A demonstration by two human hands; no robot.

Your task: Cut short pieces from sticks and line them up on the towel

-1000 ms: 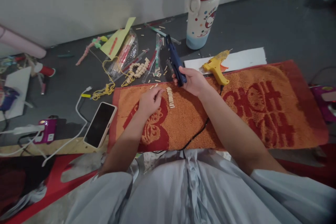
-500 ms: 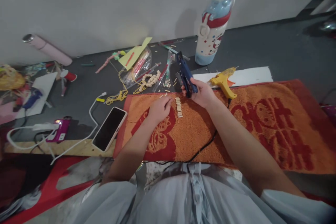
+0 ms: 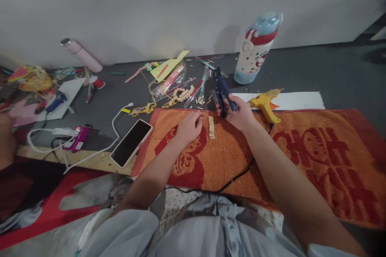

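My right hand [image 3: 241, 114] is wrapped around a dark blue hand cutter [image 3: 224, 92], its far end pointing up and away from me. My left hand [image 3: 189, 127] rests over the orange towel [image 3: 229, 160], thumb and forefinger brought together; whatever might be between them is too small to make out. Just right of those fingertips, short cream-coloured sticks [image 3: 211, 127] lie side by side in a neat column on the towel. Beyond the towel edge, a few loose pieces [image 3: 200, 101] of the same kind are scattered on the dark table.
A yellow glue gun [image 3: 265, 106] lies on a white strip [image 3: 298, 100], near a tall bottle [image 3: 256, 52]. Left are a phone [image 3: 132, 143], yellow string [image 3: 143, 109], a bag of sticks [image 3: 173, 76], a purple socket block [image 3: 77, 138] and a pink flask [image 3: 83, 56]. Another person's arm [image 3: 6, 140] shows at far left.
The whole view has shifted, so things appear lower and further right. Another person's arm has come in at the left edge. Both my hands keep nearly the same pose.
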